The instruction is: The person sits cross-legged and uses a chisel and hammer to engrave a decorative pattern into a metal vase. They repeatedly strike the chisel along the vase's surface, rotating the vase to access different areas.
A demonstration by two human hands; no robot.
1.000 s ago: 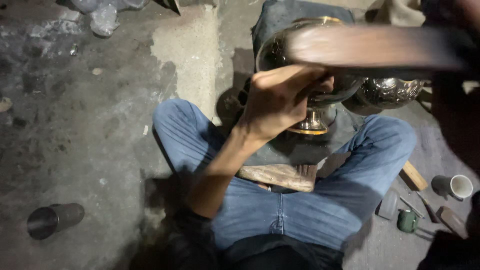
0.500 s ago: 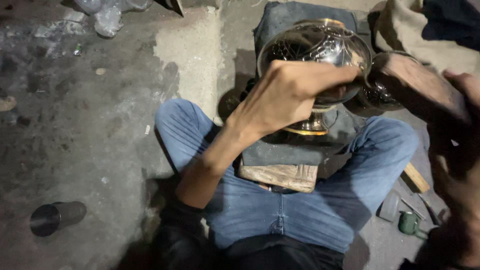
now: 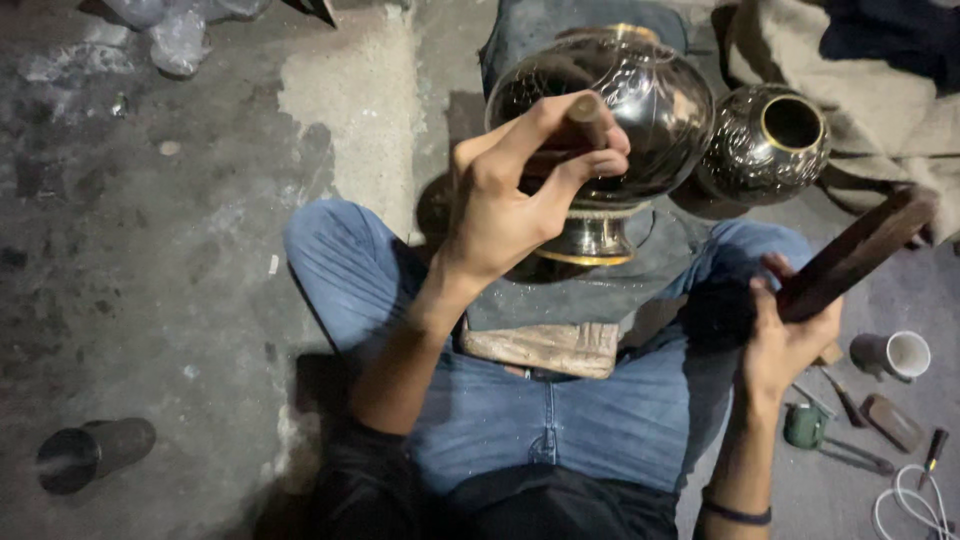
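A large dark engraved metal vase (image 3: 640, 100) with a brass foot (image 3: 595, 240) stands tilted between my crossed legs in blue jeans. My left hand (image 3: 510, 195) grips a small dark punch (image 3: 585, 120) held against the vase's belly. My right hand (image 3: 785, 340) is closed on a long brown wooden stick (image 3: 860, 250), held low to the right, away from the vase. A grey cloth (image 3: 580, 295) and a wooden block (image 3: 545, 348) lie on my lap under the vase.
A second, smaller engraved pot (image 3: 765, 145) with a brass rim sits right of the vase. A dark metal cup (image 3: 90, 455) lies on the concrete at the lower left. A white cup (image 3: 895, 355), a green cup (image 3: 805, 425), small tools and a white cord (image 3: 915, 500) lie at the right.
My right hand has swung the wooden stick down and to the right, away from the vase. My left hand has shifted on the vase and now shows the punch.
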